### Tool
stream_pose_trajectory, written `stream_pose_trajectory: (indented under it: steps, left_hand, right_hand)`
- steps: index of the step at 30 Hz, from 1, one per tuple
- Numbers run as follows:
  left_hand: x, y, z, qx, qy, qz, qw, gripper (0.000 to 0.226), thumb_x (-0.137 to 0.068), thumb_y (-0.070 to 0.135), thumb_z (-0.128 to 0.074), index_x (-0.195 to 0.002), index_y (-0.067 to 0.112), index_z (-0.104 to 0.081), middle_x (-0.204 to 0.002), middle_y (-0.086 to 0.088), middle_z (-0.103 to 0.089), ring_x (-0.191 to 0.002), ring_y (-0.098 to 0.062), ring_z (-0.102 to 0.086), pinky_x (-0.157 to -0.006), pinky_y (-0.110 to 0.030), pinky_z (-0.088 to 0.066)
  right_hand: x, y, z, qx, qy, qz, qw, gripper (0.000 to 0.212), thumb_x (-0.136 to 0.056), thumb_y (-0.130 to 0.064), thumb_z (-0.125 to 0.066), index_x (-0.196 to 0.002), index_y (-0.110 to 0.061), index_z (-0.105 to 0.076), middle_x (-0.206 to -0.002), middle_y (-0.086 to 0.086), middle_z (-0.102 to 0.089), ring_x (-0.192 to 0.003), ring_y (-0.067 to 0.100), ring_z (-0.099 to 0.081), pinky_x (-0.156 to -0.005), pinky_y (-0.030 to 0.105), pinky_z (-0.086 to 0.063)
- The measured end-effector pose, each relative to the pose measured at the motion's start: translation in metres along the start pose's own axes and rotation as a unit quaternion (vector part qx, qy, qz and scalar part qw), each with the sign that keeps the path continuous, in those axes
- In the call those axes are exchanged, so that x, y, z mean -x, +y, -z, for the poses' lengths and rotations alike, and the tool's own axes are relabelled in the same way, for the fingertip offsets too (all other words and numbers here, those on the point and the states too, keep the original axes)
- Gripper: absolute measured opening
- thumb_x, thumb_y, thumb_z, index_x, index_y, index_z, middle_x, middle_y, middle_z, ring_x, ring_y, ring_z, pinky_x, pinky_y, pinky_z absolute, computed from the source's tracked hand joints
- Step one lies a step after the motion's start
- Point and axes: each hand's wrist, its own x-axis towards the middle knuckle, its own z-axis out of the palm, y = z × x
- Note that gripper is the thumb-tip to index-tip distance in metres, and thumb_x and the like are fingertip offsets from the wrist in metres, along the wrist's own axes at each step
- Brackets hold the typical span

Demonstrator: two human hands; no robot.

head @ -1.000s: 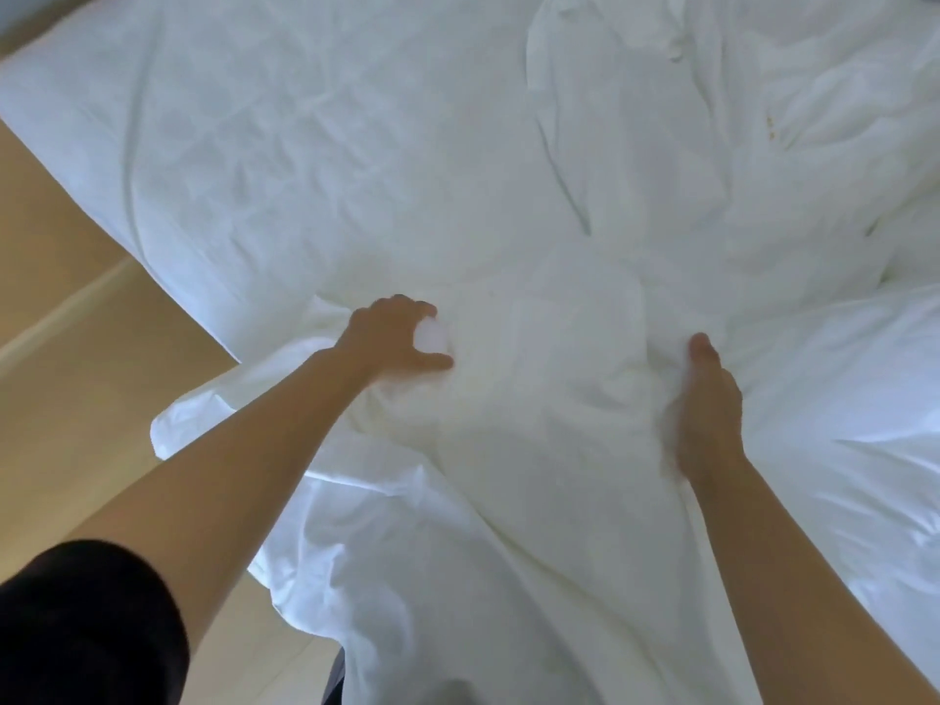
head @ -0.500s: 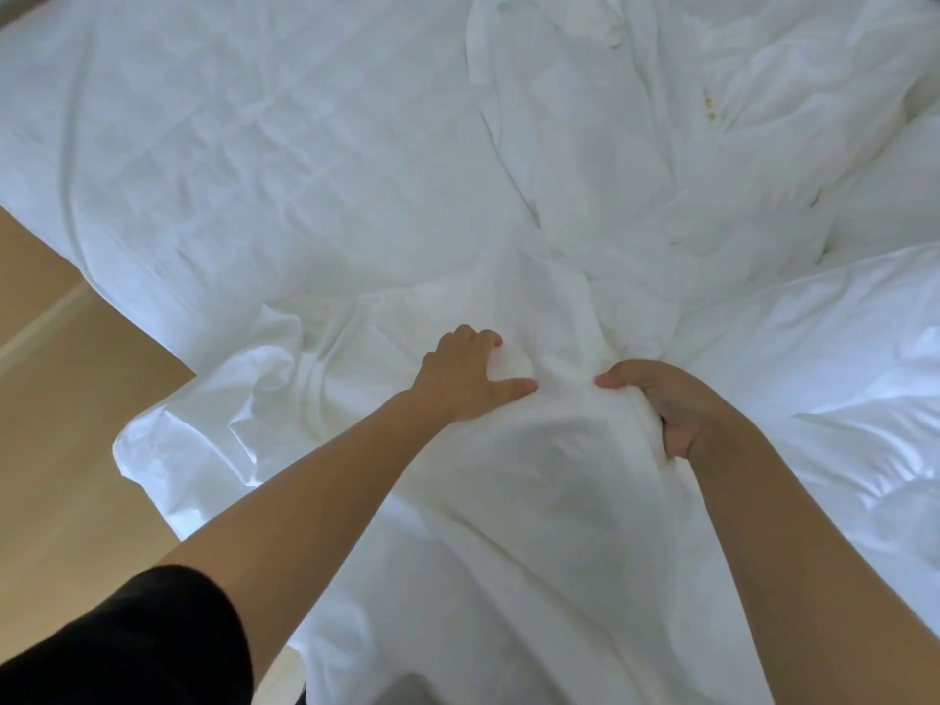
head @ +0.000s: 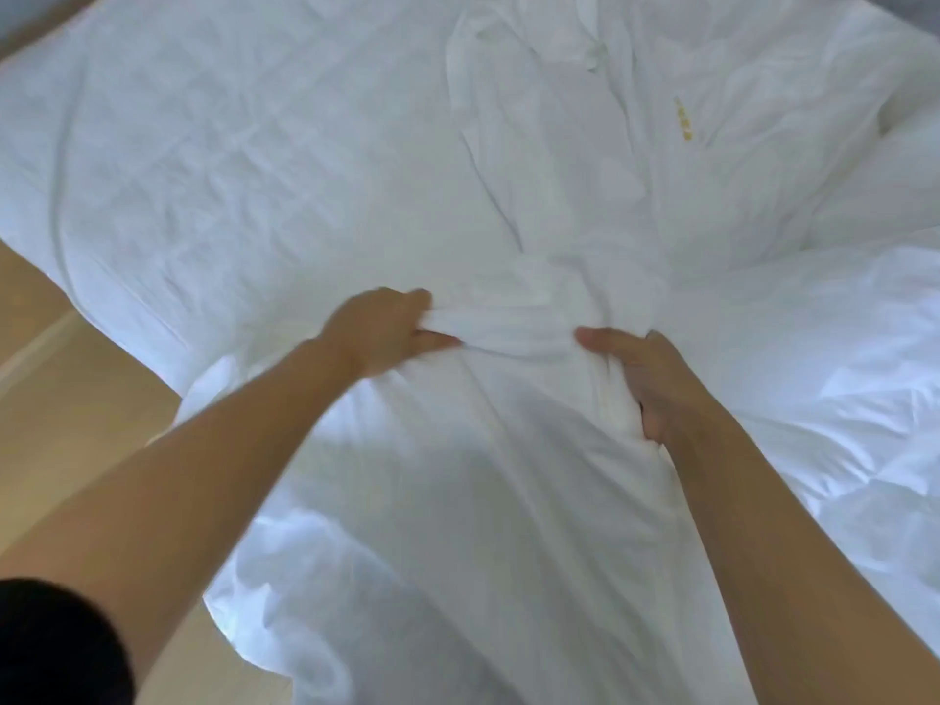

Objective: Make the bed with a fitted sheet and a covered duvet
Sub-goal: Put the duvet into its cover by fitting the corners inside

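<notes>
Clutching the bunched white cloth [head: 529, 323], the left hand [head: 386, 330] pinches a fold and the right hand [head: 656, 384] curls under it; its length runs straight ahead across the bed [head: 229, 170], between both grips.

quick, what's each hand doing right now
Left hand: closed, gripping a bunch of the white fabric.
Right hand: closed on the same white fabric, thumb on top.

Soft daylight (slight motion blur)
</notes>
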Motion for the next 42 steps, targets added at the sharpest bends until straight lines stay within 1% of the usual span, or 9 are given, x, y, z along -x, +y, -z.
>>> stream_pose_trajectory:
  steps: [4,9,14,21,23,29,31,35,42]
  left_hand:
    - [0.046,-0.086,0.021,-0.001,-0.023,0.212,0.977,0.050,-0.073,0.070,-0.056,-0.070,0.021,-0.042,-0.060,-0.002,-0.052,-0.051,-0.020,-0.051,-0.046,-0.029,-0.035]
    - [0.043,-0.084,-0.025,-0.024,-0.004,0.275,0.961,0.047,-0.083,0.057,-0.055,-0.099,0.014,-0.045,-0.088,-0.005,-0.058,-0.086,-0.029,-0.059,-0.064,-0.034,-0.039]
    - [0.016,-0.031,-0.020,-0.137,0.121,0.091,0.979,0.009,-0.070,0.002,-0.075,-0.075,0.003,-0.068,-0.076,-0.014,-0.060,-0.065,-0.031,-0.056,-0.053,-0.030,-0.034]
    - [0.032,0.007,0.015,0.035,0.375,-0.071,0.924,0.028,-0.090,0.017,-0.056,-0.069,0.003,-0.068,-0.068,-0.012,-0.060,-0.059,-0.029,-0.053,-0.054,-0.035,-0.043]
    - [0.037,0.038,0.014,0.087,0.324,-0.126,0.934,0.030,-0.092,0.021,-0.049,-0.072,0.005,-0.066,-0.071,-0.012,-0.059,-0.063,-0.030,-0.055,-0.059,-0.036,-0.044]
    - [0.048,0.087,-0.039,0.048,-0.164,-0.064,0.983,0.030,-0.102,0.025,-0.033,-0.087,0.008,-0.054,-0.096,-0.012,-0.058,-0.090,-0.031,-0.055,-0.084,-0.036,-0.038]
    - [0.054,0.091,-0.043,0.072,-0.141,-0.071,0.985,0.029,-0.102,0.023,-0.033,-0.078,0.011,-0.045,-0.085,-0.011,-0.054,-0.080,-0.028,-0.051,-0.082,-0.037,-0.038]
    - [0.087,0.117,-0.034,0.212,0.115,-0.165,0.957,0.033,-0.100,0.028,-0.032,-0.074,0.011,-0.045,-0.069,-0.003,-0.045,-0.059,-0.017,-0.039,-0.057,-0.025,-0.032]
    - [0.060,0.110,-0.061,0.115,0.013,-0.078,0.990,0.024,-0.099,0.016,-0.036,-0.093,0.003,-0.055,-0.092,-0.012,-0.055,-0.082,-0.030,-0.051,-0.073,-0.034,-0.034]
  right_hand:
    - [-0.022,0.000,-0.049,0.030,-0.005,0.063,0.998,0.022,-0.072,-0.009,-0.077,-0.093,-0.009,-0.070,-0.092,0.008,-0.074,-0.083,0.021,-0.071,-0.072,0.033,-0.058]
    - [-0.040,0.034,-0.077,-0.041,0.049,-0.016,0.998,0.036,-0.076,-0.017,-0.075,-0.108,-0.007,-0.064,-0.102,0.013,-0.071,-0.086,0.023,-0.070,-0.073,0.035,-0.058]
    - [-0.043,0.018,-0.057,-0.093,0.020,-0.091,0.991,0.035,-0.082,-0.053,-0.061,-0.088,-0.022,-0.074,-0.093,0.002,-0.074,-0.083,0.017,-0.071,-0.064,0.031,-0.058]
    - [-0.028,-0.027,0.010,-0.057,0.104,-0.004,0.993,0.030,-0.070,-0.025,-0.075,-0.095,-0.010,-0.072,-0.090,0.010,-0.073,-0.076,0.025,-0.071,-0.057,0.035,-0.056]
    - [-0.025,-0.026,0.023,-0.050,0.158,0.046,0.985,0.034,-0.070,-0.022,-0.077,-0.099,-0.010,-0.067,-0.085,0.004,-0.074,-0.073,0.021,-0.071,-0.057,0.033,-0.057]
    - [-0.033,-0.002,0.017,0.046,0.179,0.096,0.978,0.017,-0.070,-0.017,-0.079,-0.083,-0.015,-0.068,-0.073,-0.001,-0.072,-0.069,0.018,-0.070,-0.054,0.028,-0.055]
    - [-0.040,0.004,0.025,0.087,0.221,0.106,0.966,0.032,-0.067,-0.026,-0.082,-0.092,-0.014,-0.065,-0.088,0.004,-0.070,-0.082,0.023,-0.068,-0.069,0.035,-0.058]
    - [-0.039,0.016,0.038,0.159,0.306,0.129,0.930,0.056,-0.070,-0.038,-0.076,-0.114,-0.009,-0.056,-0.107,0.004,-0.061,-0.099,0.026,-0.060,-0.090,0.041,-0.050]
    - [-0.012,0.021,-0.003,0.431,0.351,0.283,0.782,0.068,-0.081,-0.029,-0.069,-0.133,0.001,-0.039,-0.131,0.022,-0.041,-0.121,0.038,-0.037,-0.099,0.043,-0.030]
